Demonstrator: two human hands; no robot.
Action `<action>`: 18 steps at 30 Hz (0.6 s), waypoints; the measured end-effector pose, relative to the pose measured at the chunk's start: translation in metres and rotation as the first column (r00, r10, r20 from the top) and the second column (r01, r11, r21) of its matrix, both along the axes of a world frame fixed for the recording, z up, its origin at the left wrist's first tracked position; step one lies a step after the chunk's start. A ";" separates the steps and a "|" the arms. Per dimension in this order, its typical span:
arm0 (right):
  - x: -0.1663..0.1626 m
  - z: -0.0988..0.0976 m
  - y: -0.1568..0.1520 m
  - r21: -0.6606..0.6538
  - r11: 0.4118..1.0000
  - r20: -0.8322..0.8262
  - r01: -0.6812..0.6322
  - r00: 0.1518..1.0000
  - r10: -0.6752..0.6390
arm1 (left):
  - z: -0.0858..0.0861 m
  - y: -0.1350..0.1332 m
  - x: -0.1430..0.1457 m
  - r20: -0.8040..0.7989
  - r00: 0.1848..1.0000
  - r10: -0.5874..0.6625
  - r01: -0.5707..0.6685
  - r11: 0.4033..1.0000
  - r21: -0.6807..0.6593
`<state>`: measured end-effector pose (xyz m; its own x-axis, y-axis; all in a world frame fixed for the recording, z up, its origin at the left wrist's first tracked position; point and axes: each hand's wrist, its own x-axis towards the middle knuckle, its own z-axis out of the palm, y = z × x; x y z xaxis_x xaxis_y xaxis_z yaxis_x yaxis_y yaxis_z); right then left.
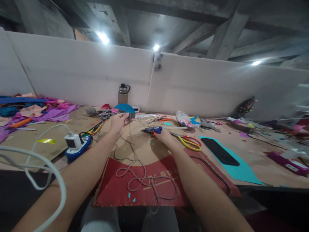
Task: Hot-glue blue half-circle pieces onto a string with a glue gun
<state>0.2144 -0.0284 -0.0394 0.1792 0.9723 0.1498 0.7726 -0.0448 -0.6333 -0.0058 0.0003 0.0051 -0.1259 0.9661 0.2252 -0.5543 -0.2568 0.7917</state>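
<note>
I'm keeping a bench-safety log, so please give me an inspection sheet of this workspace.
Surface: red-and-brown cardboard on the table, with turquoise scraps.
Work things: blue-and-grey rounded piece, blue glue gun, grey cord in loose loops.
Clutter: scissors, turquoise sheet under a black slab, colourful pile at left.
Hands: left hand holds the rounded piece; right hand grips the glue gun.
Cables: white cable loops at left; black cable crosses the cardboard at right.
Surroundings: pale partition behind, bottle before it, lights overhead.

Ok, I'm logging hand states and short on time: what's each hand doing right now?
Left hand: closed, holding a blue rounded piece.
Right hand: closed on a blue glue gun; exact grip too small to tell.
</note>
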 end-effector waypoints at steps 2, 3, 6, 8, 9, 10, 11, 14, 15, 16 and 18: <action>0.002 0.002 0.002 0.040 0.999 -0.074 0.009 0.997 -0.006 | 0.000 0.000 0.000 -0.006 1.000 0.007 -0.007 1.000 -0.003; 0.003 0.003 0.003 0.079 0.997 -0.133 0.025 0.991 -0.015 | -0.001 0.000 0.000 -0.012 1.000 0.007 -0.007 1.000 -0.003; 0.002 0.005 0.003 0.233 0.970 -0.374 0.073 0.927 0.019 | -0.003 0.001 0.000 -0.040 0.999 -0.002 0.002 1.000 -0.006; -0.002 0.008 0.001 0.309 0.949 -0.498 0.060 0.861 0.108 | -0.005 0.002 0.001 -0.063 0.998 -0.006 0.006 1.000 -0.004; -0.004 0.010 -0.002 0.337 0.941 -0.541 0.037 0.825 0.162 | -0.005 0.002 0.002 -0.075 0.997 -0.008 0.008 1.000 -0.001; -0.007 0.013 -0.005 0.364 0.931 -0.577 0.005 0.786 0.222 | -0.005 0.002 0.002 -0.086 0.996 -0.010 0.010 1.000 0.003; -0.011 0.016 -0.009 0.388 0.921 -0.605 -0.031 0.745 0.281 | -0.005 0.001 0.003 -0.097 0.995 -0.010 0.011 1.000 0.006; -0.021 0.026 -0.022 0.456 0.874 -0.652 -0.168 0.605 0.457 | -0.005 0.000 0.004 -0.128 0.992 -0.008 0.011 1.000 0.024; -0.024 0.029 -0.026 0.466 0.861 -0.653 -0.201 0.579 0.489 | -0.005 0.000 0.004 -0.140 0.990 -0.006 0.011 0.999 0.034; -0.026 0.030 -0.029 0.470 0.853 -0.648 -0.228 0.567 0.508 | -0.006 0.000 0.004 -0.154 0.988 -0.005 0.012 0.999 0.045; -0.030 0.031 -0.033 0.471 0.845 -0.625 -0.255 0.580 0.523 | -0.006 -0.001 0.005 -0.176 0.984 -0.003 0.014 0.998 0.063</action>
<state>0.1849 -0.0617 -0.0082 -0.0279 0.8979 0.4392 -0.0305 0.4384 -0.8982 -0.0007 -0.0006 -0.0005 -0.0708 0.9499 0.3045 -0.4102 -0.3059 0.8591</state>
